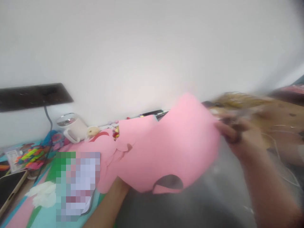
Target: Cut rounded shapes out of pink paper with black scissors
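Observation:
A large sheet of pink paper (163, 145) is raised in front of me, with a curved piece cut out of its lower edge. My left hand (122, 185) reaches under the sheet from below; its fingers are hidden behind the paper. At the sheet's right edge is my right hand (237, 133), closed around dark-handled scissors (234, 128). Motion blurs the scissors and their blades are hard to make out. Several cut pink paper pieces (106, 158) overlap on the left, beside the large sheet.
A phone (91, 204), its screen pixelated, lies on coloured paper at the left. Behind it stands a pale mug (77, 128). White crumpled scraps (44, 193), bright small toys (32, 156) and a dark-screened device (10, 186) are farther left. Pens (153, 112) lie along the wall.

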The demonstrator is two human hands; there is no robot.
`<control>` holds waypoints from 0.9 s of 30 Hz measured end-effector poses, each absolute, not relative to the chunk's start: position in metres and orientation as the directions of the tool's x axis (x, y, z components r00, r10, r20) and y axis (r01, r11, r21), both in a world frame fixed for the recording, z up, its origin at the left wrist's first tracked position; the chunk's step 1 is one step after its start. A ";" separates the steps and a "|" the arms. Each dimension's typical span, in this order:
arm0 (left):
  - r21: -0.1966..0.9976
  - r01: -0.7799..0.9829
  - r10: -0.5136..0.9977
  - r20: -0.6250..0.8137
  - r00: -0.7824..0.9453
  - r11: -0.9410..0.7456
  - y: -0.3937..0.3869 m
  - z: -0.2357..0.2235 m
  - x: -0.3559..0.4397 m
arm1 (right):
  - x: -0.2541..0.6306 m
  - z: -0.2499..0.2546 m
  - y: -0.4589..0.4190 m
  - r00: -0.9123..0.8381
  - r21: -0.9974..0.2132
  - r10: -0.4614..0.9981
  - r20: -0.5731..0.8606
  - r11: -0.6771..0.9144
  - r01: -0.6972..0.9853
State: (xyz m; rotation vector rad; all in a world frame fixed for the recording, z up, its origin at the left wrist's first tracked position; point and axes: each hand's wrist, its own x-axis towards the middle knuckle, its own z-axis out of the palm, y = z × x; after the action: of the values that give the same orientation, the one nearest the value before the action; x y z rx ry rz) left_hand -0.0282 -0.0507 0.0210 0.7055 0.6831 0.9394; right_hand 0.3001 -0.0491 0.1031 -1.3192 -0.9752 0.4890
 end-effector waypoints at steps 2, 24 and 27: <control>0.793 -0.443 0.860 -0.190 0.474 0.419 -0.052 0.027 -0.026 | 0.309 0.108 -0.055 0.534 -0.944 0.793 0.293 0.154 0.290; 0.855 -0.459 0.970 -0.204 0.132 0.242 -0.050 0.050 -0.019 | 0.226 0.122 -0.091 0.196 -0.808 0.841 0.504 0.380 0.450; 0.867 -0.418 0.962 -0.260 0.087 0.272 -0.049 0.047 -0.018 | 0.218 0.092 -0.112 -0.024 -0.889 0.970 0.241 0.231 0.396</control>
State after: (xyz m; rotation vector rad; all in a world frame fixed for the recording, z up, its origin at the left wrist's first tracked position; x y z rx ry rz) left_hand -0.0176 -0.0491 0.0474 0.7035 0.9826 1.1653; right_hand 0.2179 -0.1121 0.0917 -1.3154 -1.5840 0.7849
